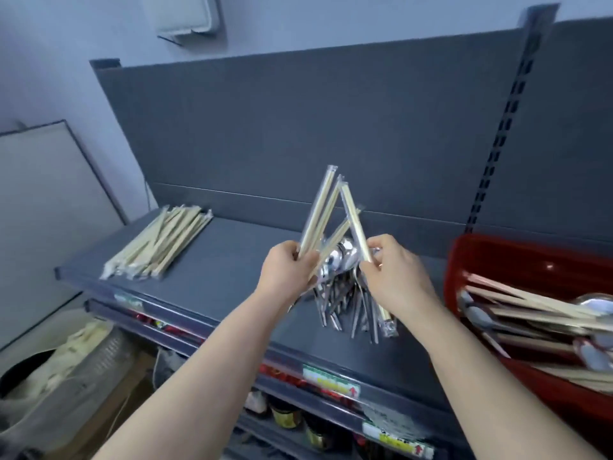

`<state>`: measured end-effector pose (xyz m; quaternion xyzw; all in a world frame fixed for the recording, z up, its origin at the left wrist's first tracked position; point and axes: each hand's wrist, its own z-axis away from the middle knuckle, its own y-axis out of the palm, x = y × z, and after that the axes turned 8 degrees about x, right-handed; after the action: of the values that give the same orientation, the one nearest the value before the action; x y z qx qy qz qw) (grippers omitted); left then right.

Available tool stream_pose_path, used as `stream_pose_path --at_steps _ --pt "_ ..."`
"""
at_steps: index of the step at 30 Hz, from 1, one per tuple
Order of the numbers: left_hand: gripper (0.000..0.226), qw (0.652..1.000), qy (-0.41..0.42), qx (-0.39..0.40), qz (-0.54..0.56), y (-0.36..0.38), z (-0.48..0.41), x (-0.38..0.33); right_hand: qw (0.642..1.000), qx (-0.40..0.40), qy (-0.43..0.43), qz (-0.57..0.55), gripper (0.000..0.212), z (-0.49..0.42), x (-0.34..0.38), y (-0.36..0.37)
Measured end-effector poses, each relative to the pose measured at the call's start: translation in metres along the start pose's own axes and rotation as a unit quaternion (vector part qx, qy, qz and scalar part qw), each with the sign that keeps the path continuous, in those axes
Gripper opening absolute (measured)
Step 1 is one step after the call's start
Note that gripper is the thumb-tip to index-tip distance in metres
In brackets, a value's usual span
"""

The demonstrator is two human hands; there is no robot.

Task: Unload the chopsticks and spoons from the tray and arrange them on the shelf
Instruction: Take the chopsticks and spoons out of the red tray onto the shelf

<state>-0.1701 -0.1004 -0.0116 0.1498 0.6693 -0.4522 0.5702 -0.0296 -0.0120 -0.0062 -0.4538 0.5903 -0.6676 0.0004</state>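
Head view shows me both hands raised over the middle of the dark shelf, working one mixed handful apart. The left hand has its fingers curled tight round a fan of wrapped chopsticks pointing up and away; the right hand pinches a single wrapped pair between thumb and fingertips, its top crossing the fan, its lower end hanging near the shelf. Between the hands sits a cluster of spoons, bowls up, handles dangling just above the shelf; I cannot tell which hand bears them. The sorted chopstick pile lies at the far left of the shelf; the red tray stands at the right with more cutlery in it.

As I judge it, the step is parting chopsticks from spoons. I would lower the spoons onto the shelf first, since a loosened hold could spill them; then draw the single pair clear along its own length so its wrapper does not snag the handles; then carry the chopsticks left and lay them in line with the pile.
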Motion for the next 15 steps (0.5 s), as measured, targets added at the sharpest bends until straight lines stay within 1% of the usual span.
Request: stream_pose_path --at_steps 3,6,9,12,15 --pt "0.022 0.998 -0.037 -0.044 -0.02 -0.078 0.0 0.053 0.999 0.039 -0.023 0.007 0.033 -0.006 0.06 0.061" --pt "0.021 0.995 -0.055 -0.083 -0.023 -0.15 0.0 0.101 0.996 0.077 -0.042 0.004 0.037 -0.011 0.115 0.118" --pt "0.025 0.989 -0.075 -0.122 -0.043 -0.212 0.0 0.139 0.993 0.108 -0.055 -0.007 0.038 -0.019 0.162 0.169" --pt "0.026 0.982 -0.103 -0.141 -0.069 -0.254 -0.008 0.164 0.989 0.131 -0.059 -0.019 0.039 -0.029 0.199 0.203" --pt "0.025 0.979 -0.116 -0.148 -0.075 -0.281 -0.024 0.178 0.989 0.137 -0.056 -0.024 0.04 -0.047 0.222 0.227"
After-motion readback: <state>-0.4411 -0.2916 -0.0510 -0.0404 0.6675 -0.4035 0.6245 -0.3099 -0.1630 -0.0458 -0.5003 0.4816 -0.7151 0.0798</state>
